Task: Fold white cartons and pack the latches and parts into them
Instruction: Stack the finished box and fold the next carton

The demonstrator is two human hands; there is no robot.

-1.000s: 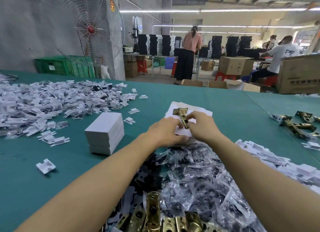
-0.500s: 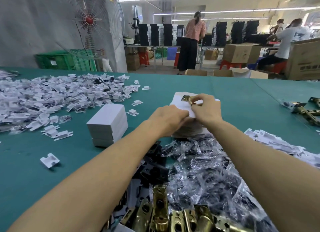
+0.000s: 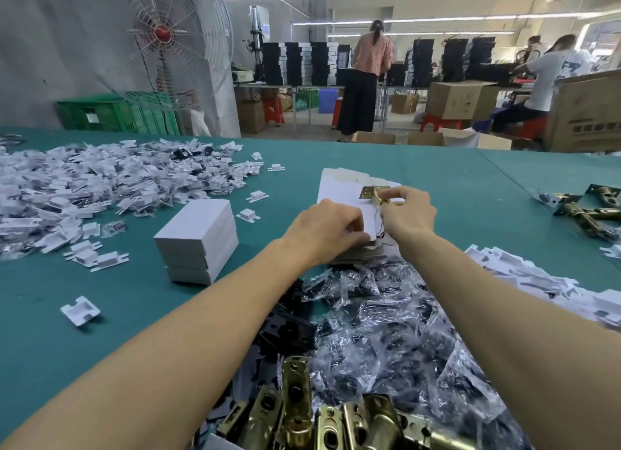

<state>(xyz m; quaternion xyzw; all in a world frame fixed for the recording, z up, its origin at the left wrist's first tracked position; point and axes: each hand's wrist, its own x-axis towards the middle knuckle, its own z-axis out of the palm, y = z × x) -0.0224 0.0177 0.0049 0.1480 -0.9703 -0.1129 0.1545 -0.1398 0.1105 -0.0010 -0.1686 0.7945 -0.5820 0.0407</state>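
A flat white carton [image 3: 339,189] lies on top of a pile of carton blanks in the middle of the green table [image 3: 134,302]. My left hand [image 3: 326,229] grips its near flap, fingers curled over the white card. My right hand [image 3: 408,211] pinches a brass latch [image 3: 374,194] and holds it against the carton's right side. More brass latches [image 3: 302,412] lie at the near edge, beside a heap of small bagged parts [image 3: 386,318].
Three folded white cartons [image 3: 198,239] are stacked to the left of my hands. A wide heap of white plastic inserts [image 3: 100,181] covers the far left. Other latches [image 3: 591,211] lie at the right. People work at benches behind the table.
My right hand has carried the latch a little further right across the carton. My left hand has shifted its grip on the near flap.
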